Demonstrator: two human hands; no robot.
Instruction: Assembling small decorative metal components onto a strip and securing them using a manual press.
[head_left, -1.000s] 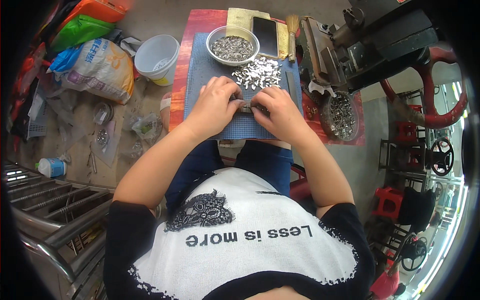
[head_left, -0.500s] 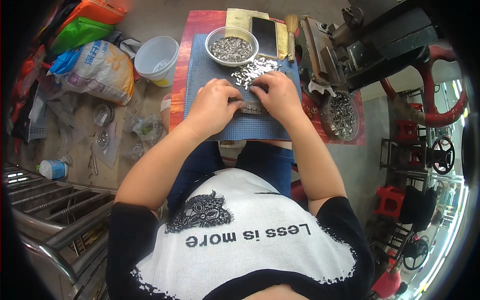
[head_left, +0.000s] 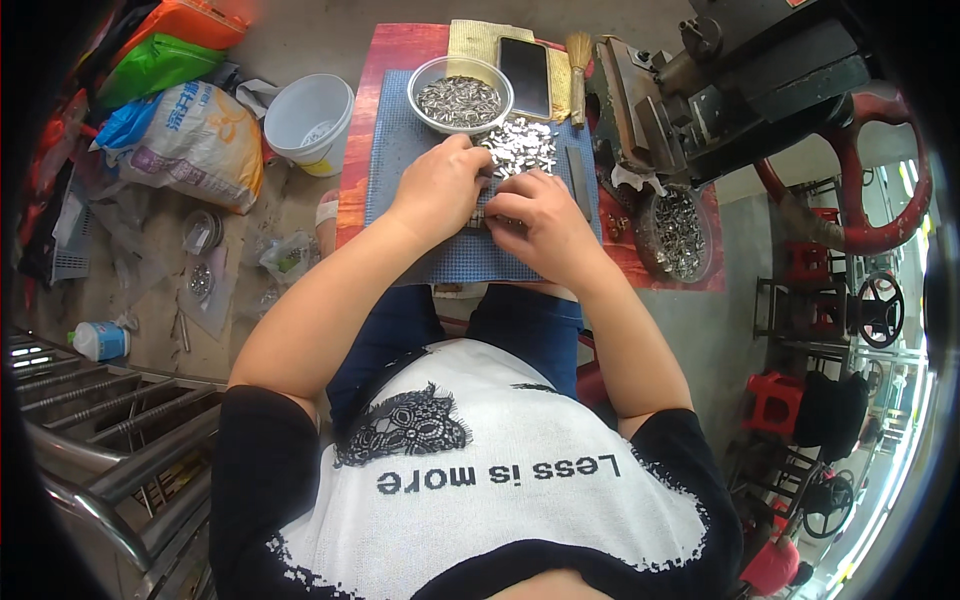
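Note:
My left hand (head_left: 440, 186) is closed, with its fingertips at the near left edge of a pile of small shiny metal pieces (head_left: 522, 150). What those fingers pinch, if anything, is too small to make out. Just nearer, my right hand (head_left: 541, 212) curls its fingers and thumb round a small grey metal bar (head_left: 477, 216), mostly hidden beneath the hands. Both hands work over a blue textured mat (head_left: 455, 262). Behind the pile stands a clear round bowl (head_left: 412, 98) holding many darker metal pins.
A phone (head_left: 525, 76) lies on a yellow cloth beside a straw brush (head_left: 578, 72). A flat metal strip (head_left: 578, 184) rests on the mat's right side. Further right are a tub of metal parts (head_left: 682, 237) and a dark machine (head_left: 770, 110). A white bucket (head_left: 308, 118) stands left.
My left hand has moved up and right to the pile. My right hand has shifted slightly left and nearer, covering much of the metal bar. The strip at the right shows more fully.

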